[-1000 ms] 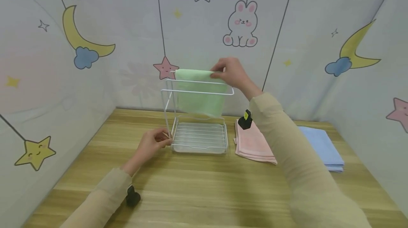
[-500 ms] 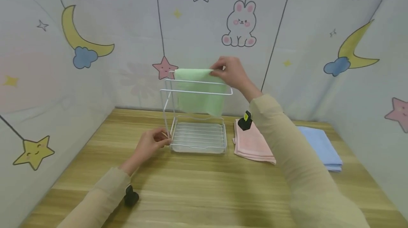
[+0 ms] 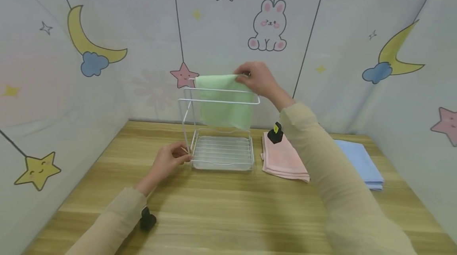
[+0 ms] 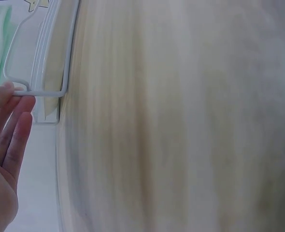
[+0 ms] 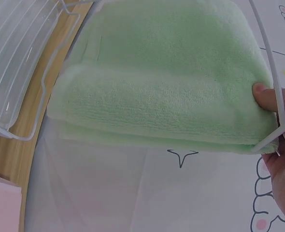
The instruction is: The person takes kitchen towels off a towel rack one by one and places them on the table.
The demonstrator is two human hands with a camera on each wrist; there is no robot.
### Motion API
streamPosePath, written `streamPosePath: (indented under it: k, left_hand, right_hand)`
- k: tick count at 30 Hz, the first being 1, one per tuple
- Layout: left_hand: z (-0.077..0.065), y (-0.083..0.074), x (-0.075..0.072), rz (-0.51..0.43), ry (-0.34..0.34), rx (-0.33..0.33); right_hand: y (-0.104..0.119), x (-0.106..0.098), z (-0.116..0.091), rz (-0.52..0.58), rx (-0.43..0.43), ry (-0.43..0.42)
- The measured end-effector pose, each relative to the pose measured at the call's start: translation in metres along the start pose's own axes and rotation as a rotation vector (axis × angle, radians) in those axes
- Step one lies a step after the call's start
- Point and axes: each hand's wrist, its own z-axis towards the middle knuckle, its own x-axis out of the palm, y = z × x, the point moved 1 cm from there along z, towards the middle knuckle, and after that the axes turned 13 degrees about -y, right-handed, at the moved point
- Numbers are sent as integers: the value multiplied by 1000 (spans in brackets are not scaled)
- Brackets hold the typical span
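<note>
A light green towel [image 3: 225, 106] hangs folded over the rear top bar of a white wire rack [image 3: 222, 102]. My right hand [image 3: 258, 78] pinches the towel's upper right edge at that bar; in the right wrist view the thumb presses on the green towel [image 5: 162, 96], beside white rods. Low on the rack's left side, my left hand [image 3: 169, 162] pinches the wire frame between thumb and fingers. The left wrist view shows the same grip on a corner of the rack [image 4: 41, 93]. Under the rack's wire base lies a clear tray [image 3: 223, 166].
Right of the rack a folded pink towel [image 3: 282, 160] lies on the wooden table [image 3: 214, 215], partly behind the right forearm. Farther right is a folded blue towel [image 3: 360, 163]. A printed fabric backdrop [image 3: 150, 48] encloses the table at the back and sides.
The right hand has risen very slightly with the towel's upper edge, and the towel's lower part has shifted a little. My left hand keeps its hold on the rack.
</note>
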Motion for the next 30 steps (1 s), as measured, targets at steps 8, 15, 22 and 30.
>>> streamPosePath:
  k: [8, 15, 22, 30]
  left_hand:
    - [0, -1, 0, 10, 4, 3]
    - [-6, -44, -6, 15, 21, -6]
    - [-2, -20, -2, 24, 9, -17]
    - [2, -2, 1, 6, 6, -14]
  right_hand:
    - [1, -5, 3, 14, -25, -21]
    - [6, -22, 11, 10, -25, -37]
    - [14, -40, 17, 21, -38, -81]
    - [24, -65, 26, -12, -17, -115]
